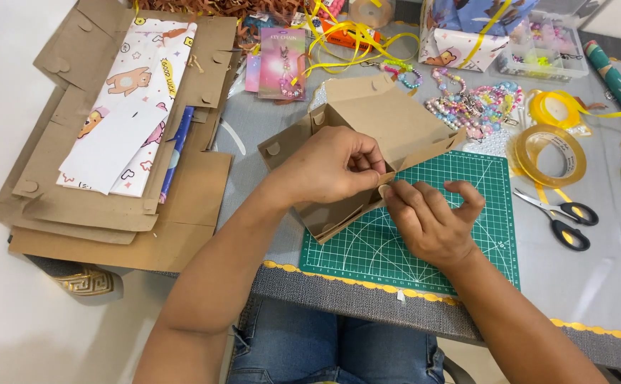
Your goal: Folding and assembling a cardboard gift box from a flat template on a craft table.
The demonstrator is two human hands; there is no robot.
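A half-folded brown cardboard box [381, 121] stands on a green cutting mat [467, 235] in the middle of the table. My left hand [325, 167] grips the box's near wall from above, fingers pinching a side flap. My right hand [428, 220] pinches the same flap's edge at a small round tab, thumb and forefinger pressed against the fingers of the left hand. The box's lid flaps stand open behind both hands.
Flat cardboard box blanks [111, 213] with patterned wrapping paper [133, 107] are stacked at left. Black-and-yellow scissors [559, 217] and clear tape rolls [549, 153] lie right of the mat. Bead bracelets [478, 103], yellow ribbon [346, 39] and a bead organiser [542, 50] crowd the far side.
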